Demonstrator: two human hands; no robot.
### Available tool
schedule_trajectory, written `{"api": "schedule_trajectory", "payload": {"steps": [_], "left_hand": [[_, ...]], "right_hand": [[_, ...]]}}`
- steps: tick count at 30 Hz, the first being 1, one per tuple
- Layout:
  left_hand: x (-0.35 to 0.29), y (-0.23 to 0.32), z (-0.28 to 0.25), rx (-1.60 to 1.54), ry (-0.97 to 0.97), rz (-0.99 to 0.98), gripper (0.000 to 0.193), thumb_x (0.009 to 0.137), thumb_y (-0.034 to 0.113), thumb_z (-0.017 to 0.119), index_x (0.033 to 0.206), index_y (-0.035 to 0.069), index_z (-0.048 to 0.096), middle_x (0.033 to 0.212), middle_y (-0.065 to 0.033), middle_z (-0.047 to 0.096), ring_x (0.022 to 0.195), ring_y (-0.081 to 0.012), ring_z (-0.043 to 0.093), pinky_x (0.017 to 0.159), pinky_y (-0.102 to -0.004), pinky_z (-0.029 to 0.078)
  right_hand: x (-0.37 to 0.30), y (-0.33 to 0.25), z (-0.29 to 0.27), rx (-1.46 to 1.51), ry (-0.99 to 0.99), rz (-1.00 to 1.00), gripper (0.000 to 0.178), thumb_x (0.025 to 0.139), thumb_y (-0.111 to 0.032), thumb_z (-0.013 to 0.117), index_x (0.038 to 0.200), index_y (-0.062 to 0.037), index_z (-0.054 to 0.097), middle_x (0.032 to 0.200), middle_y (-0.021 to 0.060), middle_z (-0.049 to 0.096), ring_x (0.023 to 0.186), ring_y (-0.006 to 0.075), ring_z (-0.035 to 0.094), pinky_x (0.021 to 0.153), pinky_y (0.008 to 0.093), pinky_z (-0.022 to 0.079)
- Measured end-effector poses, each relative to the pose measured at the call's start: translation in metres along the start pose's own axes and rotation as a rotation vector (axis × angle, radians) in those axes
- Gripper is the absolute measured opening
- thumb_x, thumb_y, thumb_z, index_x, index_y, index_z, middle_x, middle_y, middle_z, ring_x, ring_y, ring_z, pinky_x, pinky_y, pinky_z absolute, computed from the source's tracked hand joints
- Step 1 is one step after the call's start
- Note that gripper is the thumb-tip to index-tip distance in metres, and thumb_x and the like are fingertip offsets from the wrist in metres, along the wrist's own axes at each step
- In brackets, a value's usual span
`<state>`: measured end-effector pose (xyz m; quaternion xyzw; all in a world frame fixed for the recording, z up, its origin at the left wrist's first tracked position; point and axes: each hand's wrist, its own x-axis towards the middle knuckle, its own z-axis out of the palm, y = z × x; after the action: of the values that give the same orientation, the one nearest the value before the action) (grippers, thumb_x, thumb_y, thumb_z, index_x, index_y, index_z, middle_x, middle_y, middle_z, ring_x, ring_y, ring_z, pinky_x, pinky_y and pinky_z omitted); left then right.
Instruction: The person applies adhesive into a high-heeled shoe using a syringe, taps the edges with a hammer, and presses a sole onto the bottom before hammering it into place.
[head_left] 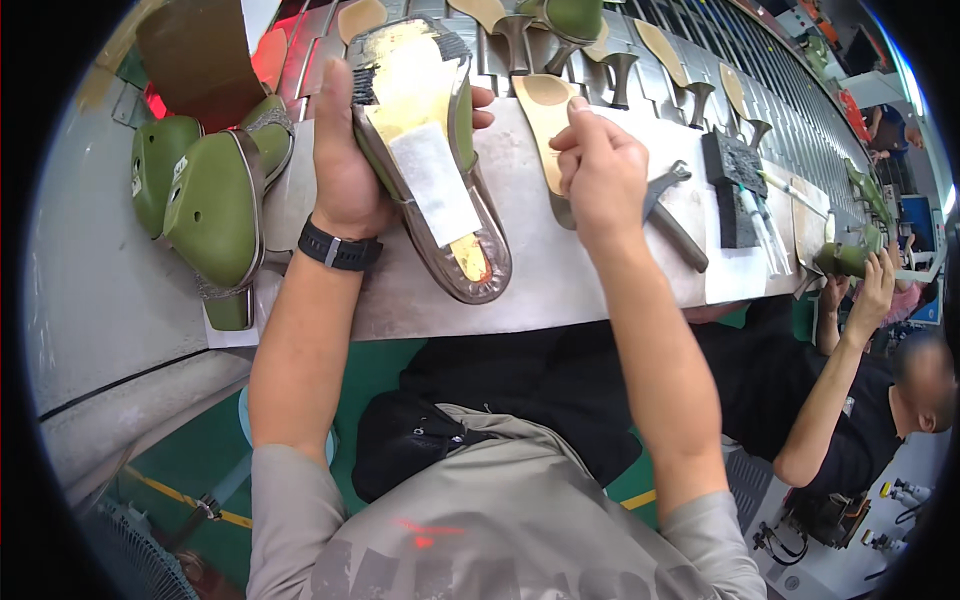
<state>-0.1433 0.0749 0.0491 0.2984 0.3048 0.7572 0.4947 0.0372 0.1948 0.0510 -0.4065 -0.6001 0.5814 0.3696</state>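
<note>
My left hand point(348, 165) is wrapped round a lasted shoe point(490, 235), a brownish upper on a green last, bottom side up. A white patch point(432, 180) lies on its yellowish underside, and dark rough strips edge the broad end. To the right of the shoe my right hand point(605, 175) is closed in a pinch, apart from the shoe. Whatever is in its fingers, if anything, I cannot make out. Partly behind that hand, a tan sole piece point(545, 105) lies on the bench. A hammer point(675, 225) rests just right of my right wrist.
Several green lasted shoes point(212, 210) stand at the left. A black block point(735, 170) and brushes point(765, 230) lie on the right of the bench point(410, 315). Heels and soles point(660, 52) line the metal slat conveyor point(690, 45). At the far right a co-worker point(850, 400) handles a green shoe.
</note>
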Motion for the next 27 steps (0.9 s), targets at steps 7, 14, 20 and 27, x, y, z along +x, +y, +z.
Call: {"api": "schedule_trajectory", "payload": {"steps": [7, 14, 20, 27], "left_hand": [[-0.002, 0.011, 0.005, -0.049, 0.008, -0.013, 0.082, 0.101, 0.062, 0.039, 0.136, -0.009, 0.056, 0.123, -0.0307, 0.068, 0.11, -0.036, 0.071, 0.099, -0.0433, 0.056], [-0.009, 0.011, 0.004, 0.059, -0.064, -0.049, 0.091, 0.095, 0.065, 0.043, 0.146, -0.01, 0.044, 0.13, -0.0336, 0.061, 0.118, -0.0405, 0.064, 0.105, -0.0486, 0.052], [-0.018, 0.017, 0.01, 0.076, -0.13, 0.005, 0.102, 0.09, 0.066, 0.051, 0.155, -0.009, 0.029, 0.13, -0.0339, 0.06, 0.116, -0.0381, 0.066, 0.107, -0.0485, 0.051], [-0.025, 0.02, 0.025, 0.085, -0.108, 0.025, 0.107, 0.085, 0.068, 0.055, 0.155, -0.009, 0.03, 0.123, -0.0294, 0.064, 0.108, -0.0345, 0.067, 0.098, -0.0437, 0.053]], "right_hand": [[-0.052, 0.006, -0.01, -0.085, -0.091, -0.027, 0.038, 0.101, -0.022, 0.065, 0.07, 0.0009, 0.064, 0.058, -0.0025, 0.053, 0.056, 0.0045, 0.043, 0.052, 0.0255, 0.033], [-0.056, 0.012, -0.018, -0.119, -0.051, 0.06, 0.017, 0.094, -0.013, 0.072, 0.096, 0.0031, 0.065, 0.088, 0.0113, 0.07, 0.077, 0.0158, 0.065, 0.073, 0.0307, 0.051], [-0.092, 0.028, -0.041, -0.528, -0.094, -0.498, 0.016, 0.094, -0.005, 0.071, 0.106, 0.0036, 0.065, 0.144, 0.0353, 0.052, 0.124, 0.0427, 0.059, 0.105, 0.0445, 0.045], [-0.225, 0.03, -0.107, 0.668, -0.164, 0.244, 0.05, 0.102, -0.029, 0.062, 0.137, 0.0044, 0.05, 0.146, 0.0288, 0.055, 0.129, 0.0351, 0.062, 0.107, 0.0458, 0.051]]}}
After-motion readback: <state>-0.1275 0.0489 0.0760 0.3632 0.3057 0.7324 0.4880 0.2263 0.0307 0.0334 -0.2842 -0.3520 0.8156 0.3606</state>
